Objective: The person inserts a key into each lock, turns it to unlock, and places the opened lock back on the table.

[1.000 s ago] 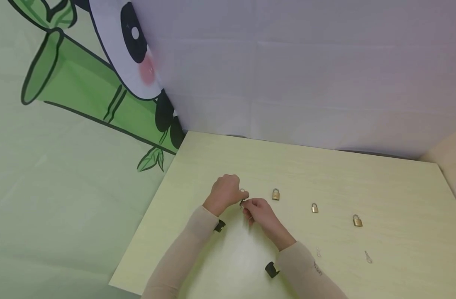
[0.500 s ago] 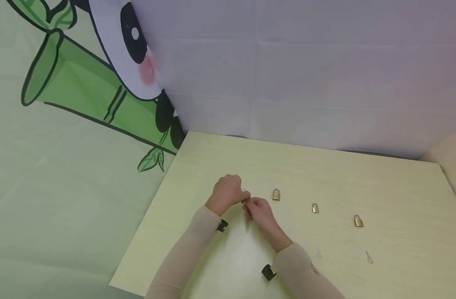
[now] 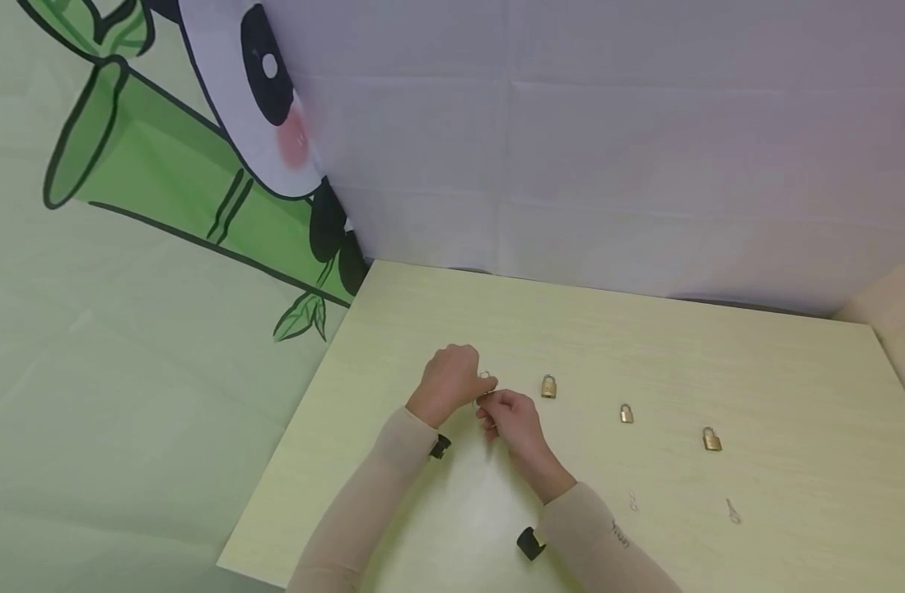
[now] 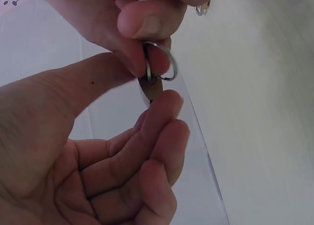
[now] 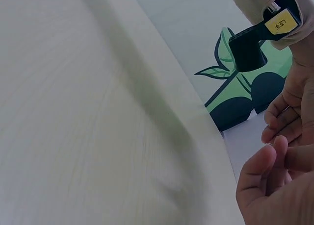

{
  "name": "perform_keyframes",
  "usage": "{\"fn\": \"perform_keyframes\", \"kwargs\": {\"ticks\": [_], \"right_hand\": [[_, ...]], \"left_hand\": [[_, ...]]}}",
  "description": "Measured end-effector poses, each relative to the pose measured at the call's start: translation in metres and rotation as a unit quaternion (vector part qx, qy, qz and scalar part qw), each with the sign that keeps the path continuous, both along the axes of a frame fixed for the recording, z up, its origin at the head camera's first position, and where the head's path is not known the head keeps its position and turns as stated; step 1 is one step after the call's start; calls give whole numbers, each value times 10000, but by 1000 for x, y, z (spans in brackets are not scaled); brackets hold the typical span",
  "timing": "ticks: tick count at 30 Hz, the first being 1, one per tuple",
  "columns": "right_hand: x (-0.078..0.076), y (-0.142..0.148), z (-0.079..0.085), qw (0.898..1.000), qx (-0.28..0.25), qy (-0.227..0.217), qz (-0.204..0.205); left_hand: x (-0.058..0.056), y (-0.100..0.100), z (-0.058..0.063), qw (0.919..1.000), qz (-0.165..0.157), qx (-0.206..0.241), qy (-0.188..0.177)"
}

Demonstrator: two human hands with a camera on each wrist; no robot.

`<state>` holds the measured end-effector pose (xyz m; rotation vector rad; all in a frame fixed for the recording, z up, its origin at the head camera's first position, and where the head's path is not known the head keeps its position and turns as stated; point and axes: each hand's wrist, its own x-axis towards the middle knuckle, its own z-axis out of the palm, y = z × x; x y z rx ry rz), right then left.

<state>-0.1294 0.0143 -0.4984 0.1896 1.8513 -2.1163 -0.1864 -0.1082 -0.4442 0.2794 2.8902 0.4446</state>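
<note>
Over the left part of the table, my two hands meet at a small brass padlock. My left hand (image 3: 448,385) holds the padlock (image 4: 152,89) between thumb and fingers, and its shackle (image 3: 485,375) peeks out beyond the thumb. My right hand (image 3: 517,422) pinches a key with a silver key ring (image 4: 174,70) at the padlock's underside. Fingers cover most of the key, so I cannot tell how deep it sits. In the right wrist view, the thumb and index finger of the right hand (image 5: 274,181) are bent together, facing the left hand (image 5: 287,122).
Three more padlocks stand in a slanting row to the right: a near one (image 3: 548,387), a smaller one (image 3: 626,413) and a far one (image 3: 711,439). Two keys lie closer to me, one faint (image 3: 633,501) and one larger (image 3: 733,511). Walls border the pale table (image 3: 608,338).
My right hand and forearm have shifted slightly left and turned a little against the padlock. The left hand has stayed nearly still. The padlocks and keys on the table have not moved.
</note>
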Motion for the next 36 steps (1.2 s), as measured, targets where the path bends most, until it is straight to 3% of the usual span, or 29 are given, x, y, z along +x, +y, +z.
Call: {"fn": "perform_keyframes", "kwargs": {"ticks": [10,18,24,29,36], "right_hand": [[-3,-5,-19,9994,-169,80,-290],[-3,-4,-21,9916,-1243,-275,-214],[-4,-3,-22,9880,-1470,-443,-171],[-4,0,-21,9923,-1171,-404,-63],[-5,8,-19,9999,-34,-95,-90]], "left_hand": [[2,1,-3,9995,-40,250,174],[4,1,0,9983,-127,536,184],[5,1,1,9989,-161,353,258],[6,2,2,9992,-119,259,268],[7,2,-1,9997,-18,172,178]]}}
